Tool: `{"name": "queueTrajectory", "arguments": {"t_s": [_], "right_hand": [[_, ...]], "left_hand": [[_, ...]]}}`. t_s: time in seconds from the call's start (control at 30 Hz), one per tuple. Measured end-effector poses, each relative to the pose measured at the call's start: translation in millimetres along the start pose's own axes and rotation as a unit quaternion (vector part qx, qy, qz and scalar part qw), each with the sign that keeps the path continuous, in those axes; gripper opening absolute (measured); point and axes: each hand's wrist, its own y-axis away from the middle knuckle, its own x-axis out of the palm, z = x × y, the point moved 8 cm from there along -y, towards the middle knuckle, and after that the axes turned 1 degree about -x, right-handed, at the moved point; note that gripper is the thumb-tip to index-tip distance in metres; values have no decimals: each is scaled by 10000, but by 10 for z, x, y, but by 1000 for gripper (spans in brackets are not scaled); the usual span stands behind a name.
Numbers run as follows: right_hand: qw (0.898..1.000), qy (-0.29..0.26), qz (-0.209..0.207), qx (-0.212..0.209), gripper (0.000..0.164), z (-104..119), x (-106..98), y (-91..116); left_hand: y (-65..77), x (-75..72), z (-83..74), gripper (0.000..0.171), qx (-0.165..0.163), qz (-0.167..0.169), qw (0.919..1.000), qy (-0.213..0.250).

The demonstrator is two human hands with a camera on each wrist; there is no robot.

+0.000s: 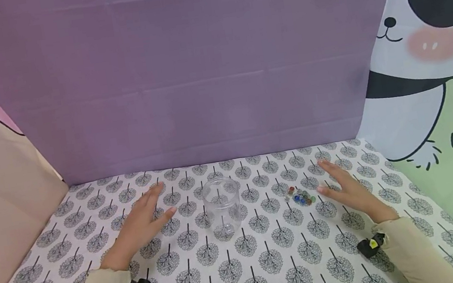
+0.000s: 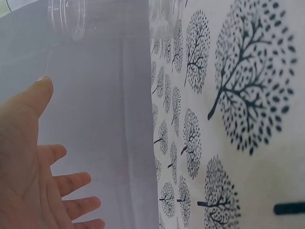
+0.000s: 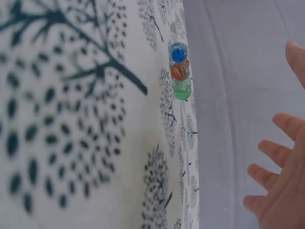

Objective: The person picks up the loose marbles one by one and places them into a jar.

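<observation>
Your left hand [image 1: 140, 225] is wide, fingers parted and thumb held off to one side, gripping nothing. The clear jar [image 1: 222, 207] stands upright to the right of it, apart from the fingers, on the tree-print cloth [image 1: 273, 277]; no lid shows on it. Its stance on its base, mouth upward, appears chosen for stability and leaves the opening accessible to you from either side. Your right hand [image 1: 350, 195] is likewise wide and carries no load. Its thumb points towards the marbles [image 1: 302, 198], which lie in a loose cluster on the cloth, to the right of the jar and well apart from it. Blue, green and orange-red glass can be told in the right wrist view; an exact count cannot. Their grouping on fabric probably limits rolling, and it places them nearest your right hand. Your hands flank the jar and the marbles, touching neither, which presumably keeps your view of both unobstructed
</observation>
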Motion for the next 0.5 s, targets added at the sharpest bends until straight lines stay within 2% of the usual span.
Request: {"name": "queueTrajectory", "arguments": {"t_s": [0.2,0.37,0.5], "right_hand": [[9999,-114,52,-22,73,16,26,-5],[9997,-191,168,7,73,18,73,5],[9997,-209,98,-2,74,22,70,2]], "left_hand": [[-13,25,-74,75,233,-55,9997,73],[-17,44,-105,75,256,-86,9995,153],[-26,42,-136,75,309,-113,9992,232]]}}
